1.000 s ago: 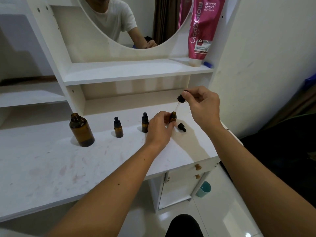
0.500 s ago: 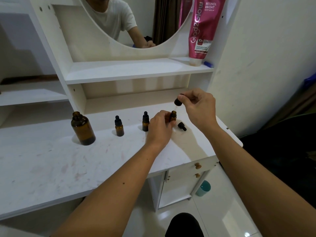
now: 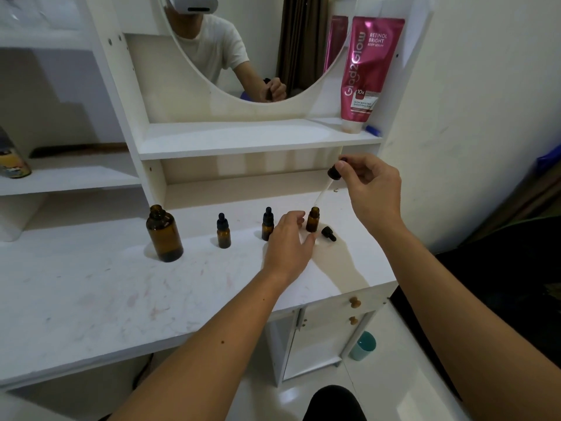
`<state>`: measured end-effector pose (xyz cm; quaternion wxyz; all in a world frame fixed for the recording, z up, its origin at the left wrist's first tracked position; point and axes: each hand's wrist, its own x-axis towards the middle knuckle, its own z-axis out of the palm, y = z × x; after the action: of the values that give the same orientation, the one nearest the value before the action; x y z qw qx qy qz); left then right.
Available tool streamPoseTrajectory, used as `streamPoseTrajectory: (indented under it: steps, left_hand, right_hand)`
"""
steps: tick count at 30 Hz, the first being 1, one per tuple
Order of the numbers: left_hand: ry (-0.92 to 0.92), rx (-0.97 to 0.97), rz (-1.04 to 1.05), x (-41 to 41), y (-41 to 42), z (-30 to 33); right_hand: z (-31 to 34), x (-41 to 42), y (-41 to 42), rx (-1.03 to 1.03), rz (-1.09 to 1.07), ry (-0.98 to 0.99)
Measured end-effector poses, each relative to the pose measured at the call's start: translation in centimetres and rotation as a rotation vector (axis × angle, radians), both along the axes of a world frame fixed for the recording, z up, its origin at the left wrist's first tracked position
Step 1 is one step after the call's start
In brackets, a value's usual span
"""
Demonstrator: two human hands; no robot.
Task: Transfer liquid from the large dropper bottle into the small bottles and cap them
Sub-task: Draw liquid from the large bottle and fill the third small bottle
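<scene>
The large amber bottle [image 3: 164, 235] stands uncapped at the left of the white tabletop [image 3: 91, 293]. Two small amber bottles [image 3: 223, 230] [image 3: 267, 224] with black dropper caps stand to its right. A third small bottle [image 3: 312, 219] stands uncapped, and its black cap [image 3: 328, 233] lies beside it. My right hand [image 3: 370, 186] pinches the large dropper [image 3: 329, 180] by its black bulb, the glass tip just above the uncapped small bottle's mouth. My left hand [image 3: 288, 241] hovers just left of that bottle, fingers apart, holding nothing.
A pink tube [image 3: 365, 71] stands on the shelf [image 3: 243, 138] under an oval mirror [image 3: 236, 44]. A can [image 3: 12, 161] sits on the left side shelf. A wall rises at the right. Below, a cabinet with wooden knobs [image 3: 353, 302] and a teal cup [image 3: 362, 346] on the floor.
My left hand has let go of the uncapped small bottle and drawn back. My right hand has lifted the dropper, so its tip is out of the bottle's mouth.
</scene>
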<state>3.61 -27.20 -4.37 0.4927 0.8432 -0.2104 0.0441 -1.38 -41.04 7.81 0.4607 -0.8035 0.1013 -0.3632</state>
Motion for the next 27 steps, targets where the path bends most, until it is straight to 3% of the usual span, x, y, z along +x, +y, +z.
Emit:
streamPoseTrajectory:
  steps: [14, 27]
  left_hand:
    - [0.134, -0.161, -0.063, -4.2, 11.8, 0.9]
    - [0.108, -0.209, 0.307, -3.3, 26.2, 2.2]
  right_hand:
    - [1.9, -1.3, 7.7, 0.015, 0.130, -0.076]
    - [3.4, 2.1, 20.1, 0.138, 0.375, -0.131]
